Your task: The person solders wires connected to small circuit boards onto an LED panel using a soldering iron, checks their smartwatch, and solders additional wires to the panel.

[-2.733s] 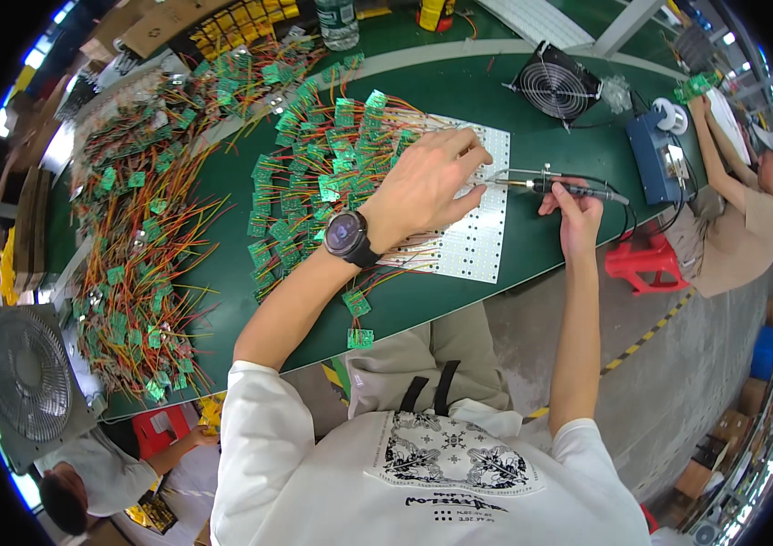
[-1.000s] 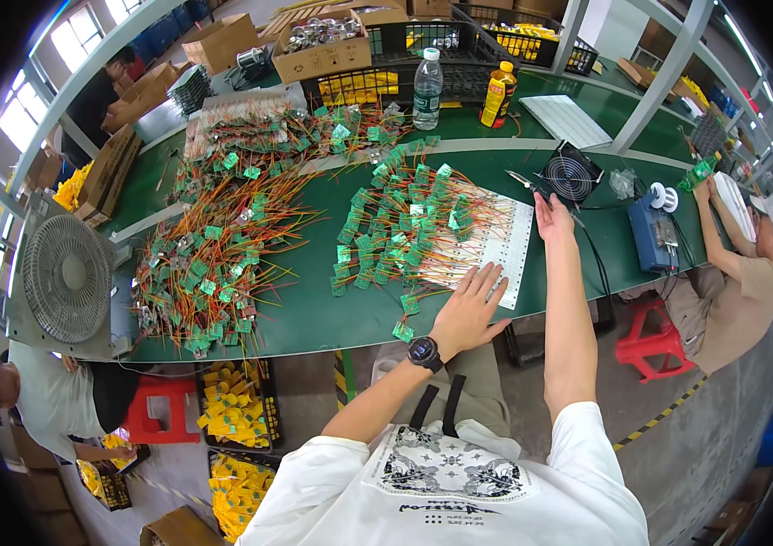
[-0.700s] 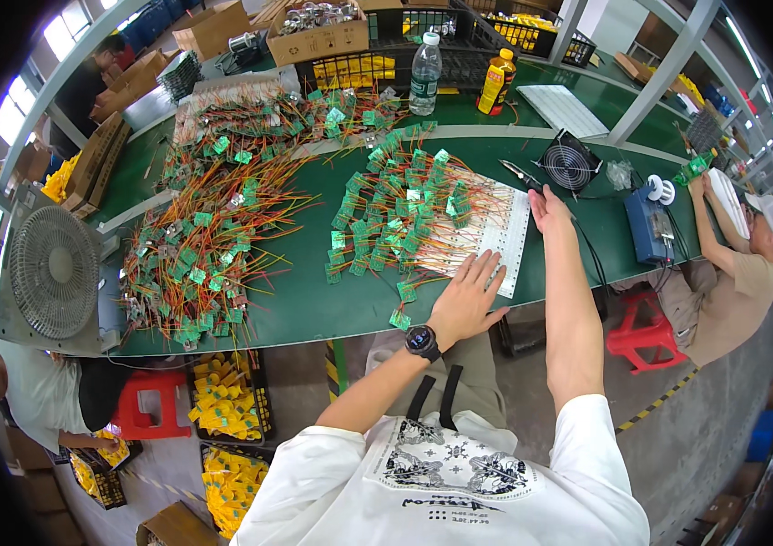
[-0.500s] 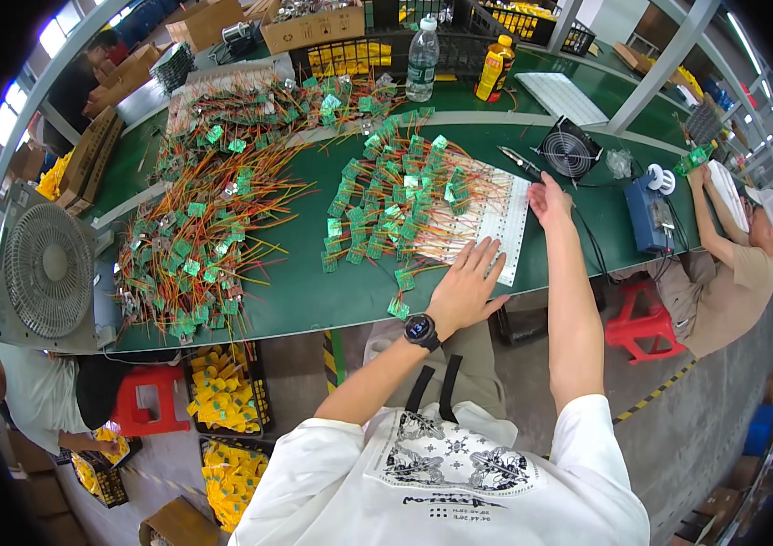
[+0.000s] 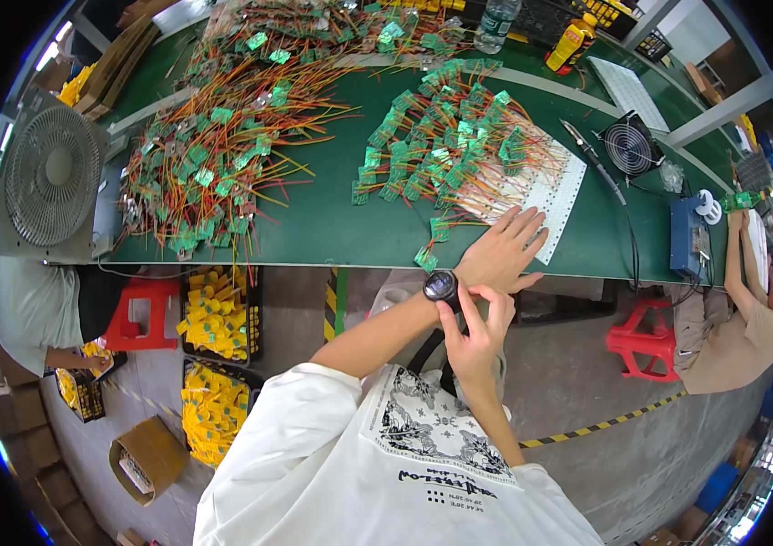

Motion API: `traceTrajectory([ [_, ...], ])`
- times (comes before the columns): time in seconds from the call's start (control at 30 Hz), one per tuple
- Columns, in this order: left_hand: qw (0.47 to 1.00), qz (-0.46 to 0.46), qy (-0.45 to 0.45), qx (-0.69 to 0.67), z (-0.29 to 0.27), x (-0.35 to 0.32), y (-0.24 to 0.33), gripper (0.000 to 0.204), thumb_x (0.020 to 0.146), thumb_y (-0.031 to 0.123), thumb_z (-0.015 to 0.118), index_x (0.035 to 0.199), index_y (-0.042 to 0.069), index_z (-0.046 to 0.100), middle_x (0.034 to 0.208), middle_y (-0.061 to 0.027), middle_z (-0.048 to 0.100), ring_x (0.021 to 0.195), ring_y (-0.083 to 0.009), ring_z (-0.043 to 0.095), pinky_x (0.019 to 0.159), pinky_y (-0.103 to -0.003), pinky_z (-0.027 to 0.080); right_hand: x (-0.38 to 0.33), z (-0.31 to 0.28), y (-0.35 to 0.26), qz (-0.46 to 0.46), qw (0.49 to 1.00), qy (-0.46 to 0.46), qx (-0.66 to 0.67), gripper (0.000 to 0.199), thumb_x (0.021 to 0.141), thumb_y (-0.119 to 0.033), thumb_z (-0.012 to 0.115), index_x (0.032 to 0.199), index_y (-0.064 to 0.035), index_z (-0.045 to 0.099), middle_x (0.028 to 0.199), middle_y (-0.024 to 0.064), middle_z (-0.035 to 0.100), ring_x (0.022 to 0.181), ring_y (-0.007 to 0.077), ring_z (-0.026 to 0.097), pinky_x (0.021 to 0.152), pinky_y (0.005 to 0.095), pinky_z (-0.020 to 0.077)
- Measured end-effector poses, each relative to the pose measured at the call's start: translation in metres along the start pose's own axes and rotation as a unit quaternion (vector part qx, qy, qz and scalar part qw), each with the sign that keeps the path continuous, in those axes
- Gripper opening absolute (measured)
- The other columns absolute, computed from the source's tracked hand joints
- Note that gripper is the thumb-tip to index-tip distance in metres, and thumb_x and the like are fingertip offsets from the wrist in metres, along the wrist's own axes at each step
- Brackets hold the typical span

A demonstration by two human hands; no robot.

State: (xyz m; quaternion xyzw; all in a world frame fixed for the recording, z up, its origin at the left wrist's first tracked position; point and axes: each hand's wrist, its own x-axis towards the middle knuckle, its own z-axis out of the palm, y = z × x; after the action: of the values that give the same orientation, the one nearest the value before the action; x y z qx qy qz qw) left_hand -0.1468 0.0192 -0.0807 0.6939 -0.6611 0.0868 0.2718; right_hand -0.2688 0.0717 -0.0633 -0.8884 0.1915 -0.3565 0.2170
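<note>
My left hand [image 5: 498,250] lies flat with its fingers spread, the fingertips at the lower edge of a white perforated board [image 5: 561,198]. Rows of small green circuit boards [image 5: 414,146] with red and orange wires cover the board's left part and reach past it. Two of these circuit boards hang down from the group, just left of my left hand. On my left wrist is a black wristwatch [image 5: 441,288]. My right hand [image 5: 480,338] is drawn back over my lap, its thumb and forefinger pinching the side of the watch.
A big heap of wired circuit boards [image 5: 213,164] covers the green bench's left half. A soldering iron [image 5: 591,155], small black fan [image 5: 630,146] and blue soldering station [image 5: 688,238] stand right. A large fan [image 5: 51,173] stands left. Co-workers sit at both sides.
My right hand has left the area beside the soldering iron and come back to the watch on my left wrist. The view has tilted down, so the bench sits higher in the picture.
</note>
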Motion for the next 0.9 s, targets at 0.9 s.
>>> traceTrajectory([
  [0.9,0.995,0.026,0.022,0.096,0.011,-0.009,-0.001,0.068,0.09,0.051,0.056,0.132,-0.001,0.053,0.142,-0.0205,0.048,0.137,-0.0348,0.04,0.116,-0.05,0.029,0.011,-0.006,0.014,-0.043,0.994,-0.089,0.055,0.045,0.074,-0.015,0.077,0.117,-0.0089,0.066,0.103,0.0091,0.055,0.089,0.0265,0.051,0.081,0.039,0.0445],
])
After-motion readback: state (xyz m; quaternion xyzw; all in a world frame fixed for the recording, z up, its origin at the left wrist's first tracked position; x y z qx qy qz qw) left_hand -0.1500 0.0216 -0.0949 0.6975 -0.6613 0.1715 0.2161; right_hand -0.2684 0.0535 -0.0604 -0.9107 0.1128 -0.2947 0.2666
